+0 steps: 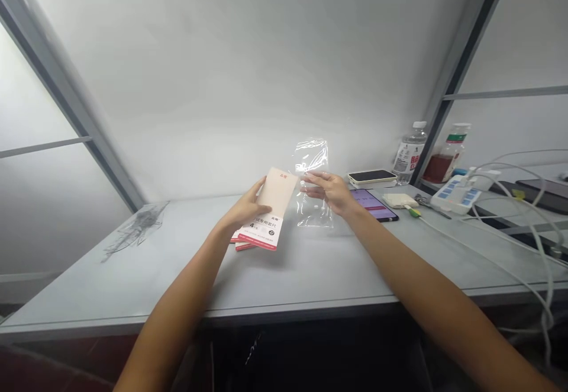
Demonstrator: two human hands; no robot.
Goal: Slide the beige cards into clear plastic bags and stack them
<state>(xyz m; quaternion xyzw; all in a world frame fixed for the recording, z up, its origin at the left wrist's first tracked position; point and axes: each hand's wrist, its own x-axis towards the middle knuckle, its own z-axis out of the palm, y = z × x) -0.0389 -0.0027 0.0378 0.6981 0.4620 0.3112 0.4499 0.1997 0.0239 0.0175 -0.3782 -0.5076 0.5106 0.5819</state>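
Note:
My left hand [247, 207] grips a cardboard packet [278, 192], its thumb across the front. The packet is cream on its upper part, with a white printed panel and a red strip along the bottom. Beneath it, the red edges of similar packets [247, 246] peek out; I cannot tell if they rest on the desk or are held too. A clear, shiny plastic sleeve [314, 213] hangs from my right hand [332, 192], whose fingers are closed on it just right of the packet. The sleeve appears see-through and flat.
A phone [376, 203] lies on the desk [177, 285] beyond my right hand. Near it are a white charger [400, 201], a boxed device [373, 177], a water bottle [409, 154], a jar [446, 155] and a power strip [459, 193] with tangled cables. Dark scribbles [139, 226] mark the left side.

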